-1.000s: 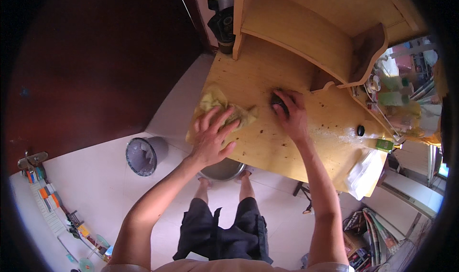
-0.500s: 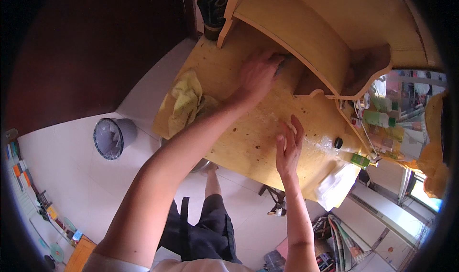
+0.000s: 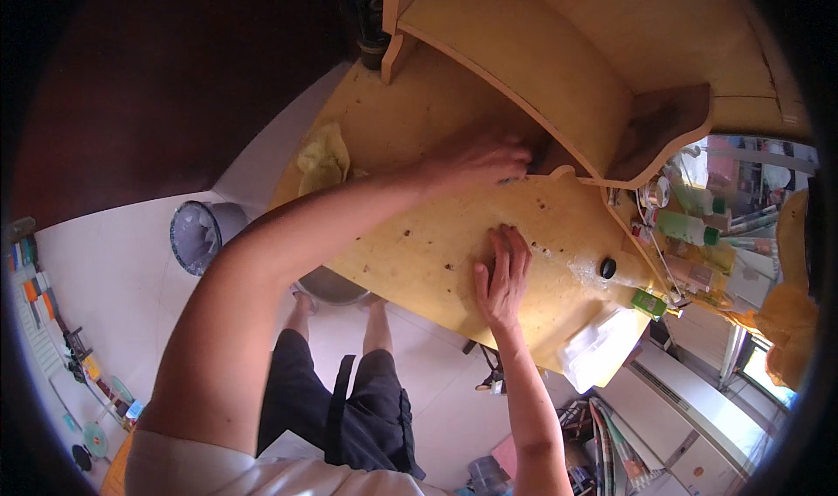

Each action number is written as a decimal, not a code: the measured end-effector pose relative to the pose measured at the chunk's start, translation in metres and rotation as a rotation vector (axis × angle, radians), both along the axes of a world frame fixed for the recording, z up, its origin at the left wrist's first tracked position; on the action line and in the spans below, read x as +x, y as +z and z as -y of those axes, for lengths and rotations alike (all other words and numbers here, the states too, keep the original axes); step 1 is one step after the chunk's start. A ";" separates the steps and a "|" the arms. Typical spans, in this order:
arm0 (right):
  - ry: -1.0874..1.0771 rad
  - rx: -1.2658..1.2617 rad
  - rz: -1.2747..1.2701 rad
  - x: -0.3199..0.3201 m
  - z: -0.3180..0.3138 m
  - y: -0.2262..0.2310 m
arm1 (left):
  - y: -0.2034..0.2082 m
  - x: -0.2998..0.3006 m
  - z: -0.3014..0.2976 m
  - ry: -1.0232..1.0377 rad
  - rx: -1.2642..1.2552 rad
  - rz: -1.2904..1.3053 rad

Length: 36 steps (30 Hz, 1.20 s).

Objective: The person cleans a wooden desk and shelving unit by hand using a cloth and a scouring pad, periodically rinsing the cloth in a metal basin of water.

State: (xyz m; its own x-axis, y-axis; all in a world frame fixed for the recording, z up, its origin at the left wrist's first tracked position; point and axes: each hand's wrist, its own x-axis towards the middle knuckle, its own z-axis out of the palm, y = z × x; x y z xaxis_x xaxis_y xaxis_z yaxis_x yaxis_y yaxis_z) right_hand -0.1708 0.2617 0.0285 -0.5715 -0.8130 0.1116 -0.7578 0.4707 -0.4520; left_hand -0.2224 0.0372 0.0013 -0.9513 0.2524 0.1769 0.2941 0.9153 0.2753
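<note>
A yellow wooden desk (image 3: 419,260) with scattered dark spots lies in front of me. My left hand (image 3: 493,157) reaches across it to the front of the shelf unit (image 3: 524,51), fingers curled down against the surface. A small blue-grey edge shows under those fingers; the rest of that thing is hidden. Nearer to me, my right hand (image 3: 504,273) rests on the desktop, its fingers stretched out and nothing in them. Right of it lie a black round cap (image 3: 608,267) and a wet, shiny patch.
A crumpled yellow cloth (image 3: 323,160) lies at the desk's left edge. White sheets (image 3: 594,348) and a small green box (image 3: 649,302) are at the right corner. Bottles (image 3: 685,228) crowd the right side. A grey bin (image 3: 205,234) stands on the floor at left.
My left hand has moved right and a little nearer along the shelf front. The right hand has come left and now rests on the desk. The view has shifted slightly.
</note>
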 end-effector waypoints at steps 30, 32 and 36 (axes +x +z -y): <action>-0.488 -0.642 0.702 0.040 0.034 0.028 | 0.067 0.164 -0.077 0.400 1.526 0.558; -0.557 -0.730 0.892 0.014 0.018 0.014 | 0.081 0.167 -0.075 0.283 1.254 0.402; -0.582 -0.701 0.253 -0.059 0.032 0.011 | 0.082 0.188 -0.035 0.370 0.525 0.174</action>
State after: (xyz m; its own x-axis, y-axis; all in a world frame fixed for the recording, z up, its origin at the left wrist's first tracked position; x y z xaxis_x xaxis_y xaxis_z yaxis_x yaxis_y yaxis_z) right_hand -0.2295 0.2296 0.0398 -0.9407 -0.1867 0.2834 -0.3295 0.3027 -0.8943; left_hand -0.0348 0.0719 0.0832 -0.9844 -0.1744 0.0229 -0.1033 0.6785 0.7273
